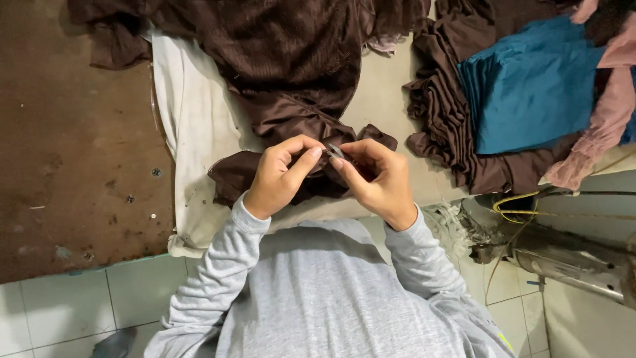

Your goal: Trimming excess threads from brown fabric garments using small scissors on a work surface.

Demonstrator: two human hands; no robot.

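Up close, the left hand [281, 176] pinches a fold of glossy dark brown cloth [291, 73], fingers closed on it. The right hand [377, 179] is clamped on a small grey metal tool [335, 152] at the same fold. That crumpled, satiny cloth lies at the near edge of the surface [381, 93], over a cream sheet [192, 132]. Toward the right edge sits a pleated brown pile under folded teal fabric [530, 86].

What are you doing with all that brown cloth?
A person in a grey sweater pinches a fold of dark brown cloth with the left hand. The right hand holds a small metal tool against it. A stack of teal fabric lies to the right on the table.
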